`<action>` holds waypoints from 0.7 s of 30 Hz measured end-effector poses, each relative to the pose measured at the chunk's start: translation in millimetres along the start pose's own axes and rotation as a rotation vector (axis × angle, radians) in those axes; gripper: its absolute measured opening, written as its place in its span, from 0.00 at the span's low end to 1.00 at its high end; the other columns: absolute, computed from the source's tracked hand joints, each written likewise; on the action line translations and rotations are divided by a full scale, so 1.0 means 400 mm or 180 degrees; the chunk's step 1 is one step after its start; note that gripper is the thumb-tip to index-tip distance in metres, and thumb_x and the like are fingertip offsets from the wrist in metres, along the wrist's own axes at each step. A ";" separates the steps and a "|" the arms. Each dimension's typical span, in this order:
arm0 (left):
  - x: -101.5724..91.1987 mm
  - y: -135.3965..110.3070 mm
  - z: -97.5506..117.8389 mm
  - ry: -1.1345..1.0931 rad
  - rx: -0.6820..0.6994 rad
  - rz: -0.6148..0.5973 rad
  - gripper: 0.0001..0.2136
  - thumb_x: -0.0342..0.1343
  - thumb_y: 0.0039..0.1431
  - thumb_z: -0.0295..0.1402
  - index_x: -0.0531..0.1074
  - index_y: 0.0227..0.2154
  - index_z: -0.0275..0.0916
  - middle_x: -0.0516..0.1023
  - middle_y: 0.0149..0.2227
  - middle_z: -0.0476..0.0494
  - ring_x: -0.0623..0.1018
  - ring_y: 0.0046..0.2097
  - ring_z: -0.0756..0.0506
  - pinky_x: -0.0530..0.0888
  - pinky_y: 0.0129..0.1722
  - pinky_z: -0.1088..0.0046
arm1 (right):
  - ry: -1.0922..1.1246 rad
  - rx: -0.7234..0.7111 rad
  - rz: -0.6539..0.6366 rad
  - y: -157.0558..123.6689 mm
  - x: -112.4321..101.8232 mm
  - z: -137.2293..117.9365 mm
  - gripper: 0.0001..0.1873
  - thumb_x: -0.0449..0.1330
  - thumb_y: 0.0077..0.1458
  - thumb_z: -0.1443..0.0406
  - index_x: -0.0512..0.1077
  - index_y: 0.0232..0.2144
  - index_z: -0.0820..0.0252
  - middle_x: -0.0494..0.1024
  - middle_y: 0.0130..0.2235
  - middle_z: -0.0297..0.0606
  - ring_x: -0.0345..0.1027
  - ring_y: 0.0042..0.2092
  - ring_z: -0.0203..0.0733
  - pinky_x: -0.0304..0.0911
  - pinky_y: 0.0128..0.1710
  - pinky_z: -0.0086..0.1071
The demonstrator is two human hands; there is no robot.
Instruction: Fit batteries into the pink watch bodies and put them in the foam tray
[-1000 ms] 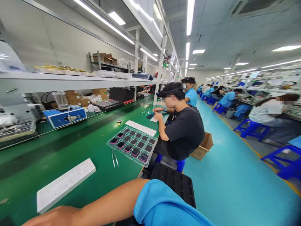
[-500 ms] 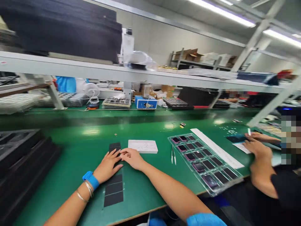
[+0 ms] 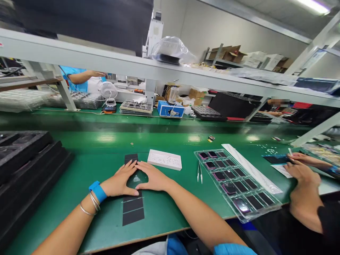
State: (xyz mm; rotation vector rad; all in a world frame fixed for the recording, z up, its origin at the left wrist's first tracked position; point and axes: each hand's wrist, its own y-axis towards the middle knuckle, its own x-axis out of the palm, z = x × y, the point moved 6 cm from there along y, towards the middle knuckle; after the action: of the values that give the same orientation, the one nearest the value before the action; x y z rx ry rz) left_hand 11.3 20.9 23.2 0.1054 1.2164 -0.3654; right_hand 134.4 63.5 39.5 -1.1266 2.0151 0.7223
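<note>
The left hand [image 3: 119, 182] and right hand [image 3: 154, 179] arch over the black strip [image 3: 133, 216] on the table [image 3: 163, 214], thumbs spread wide from gently bent fingers, grasping nothing; the box [image 3: 172, 164] lies just beyond the right hand

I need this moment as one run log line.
left hand: spread at dark strip | right hand: facing left hand, thumbs close together | tweezers: lying between white box and clear tray

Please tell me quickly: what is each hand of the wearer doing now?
Left hand: open, thumb apart, fingertips at the black strip.
Right hand: open, thumb apart, fingertips meeting the left's; nothing visibly held.
</note>
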 end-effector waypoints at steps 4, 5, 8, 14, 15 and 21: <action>-0.019 -0.015 -0.037 0.0231 -0.0377 0.0048 0.53 0.55 0.40 0.62 0.39 0.64 0.41 0.34 0.66 0.36 0.36 0.65 0.32 0.42 0.60 0.42 | -0.0237 0.0175 -0.0308 -0.005 0.013 -0.003 0.51 0.64 0.47 0.49 0.46 0.64 0.65 0.43 0.66 0.50 0.32 0.67 0.50 0.37 0.65 0.47; -0.018 -0.018 -0.044 0.0267 -0.0467 -0.0003 0.52 0.55 0.41 0.62 0.39 0.64 0.41 0.34 0.66 0.36 0.35 0.65 0.32 0.41 0.60 0.42 | -0.0317 0.0186 -0.0379 -0.005 0.017 -0.004 0.50 0.63 0.49 0.49 0.46 0.64 0.65 0.42 0.66 0.50 0.31 0.67 0.51 0.36 0.65 0.48; -0.011 -0.022 -0.048 0.0217 -0.0524 -0.0123 0.50 0.53 0.43 0.61 0.39 0.64 0.42 0.35 0.66 0.36 0.37 0.66 0.32 0.40 0.59 0.41 | -0.0529 0.0172 -0.0564 -0.008 0.028 -0.004 0.44 0.57 0.54 0.48 0.48 0.64 0.64 0.41 0.66 0.49 0.28 0.67 0.52 0.34 0.64 0.50; -0.012 -0.015 -0.044 -0.0048 -0.0542 0.0112 0.46 0.53 0.46 0.59 0.45 0.63 0.40 0.39 0.66 0.35 0.39 0.66 0.32 0.39 0.59 0.40 | -0.0744 0.0092 -0.0495 -0.004 0.032 0.000 0.34 0.52 0.60 0.53 0.51 0.63 0.63 0.44 0.65 0.48 0.30 0.67 0.51 0.37 0.64 0.50; -0.013 -0.014 -0.043 -0.0098 -0.0544 0.0176 0.45 0.53 0.47 0.58 0.47 0.63 0.40 0.41 0.66 0.35 0.40 0.66 0.32 0.39 0.59 0.39 | -0.0749 0.0096 -0.0446 -0.002 0.030 0.002 0.33 0.52 0.60 0.54 0.52 0.62 0.63 0.45 0.65 0.47 0.32 0.67 0.50 0.38 0.64 0.50; -0.026 -0.003 -0.034 -0.0274 -0.0561 0.0666 0.29 0.57 0.52 0.46 0.61 0.57 0.46 0.52 0.64 0.38 0.48 0.65 0.32 0.43 0.57 0.35 | -0.0466 0.0076 -0.0030 0.007 0.010 0.017 0.21 0.51 0.62 0.60 0.64 0.56 0.56 0.59 0.61 0.43 0.46 0.64 0.48 0.46 0.62 0.50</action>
State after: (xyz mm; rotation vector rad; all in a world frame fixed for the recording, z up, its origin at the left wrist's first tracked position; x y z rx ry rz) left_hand -4.4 25.8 28.0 0.0633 1.1353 -0.0787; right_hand 132.7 68.1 32.5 -1.0384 1.8896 0.7518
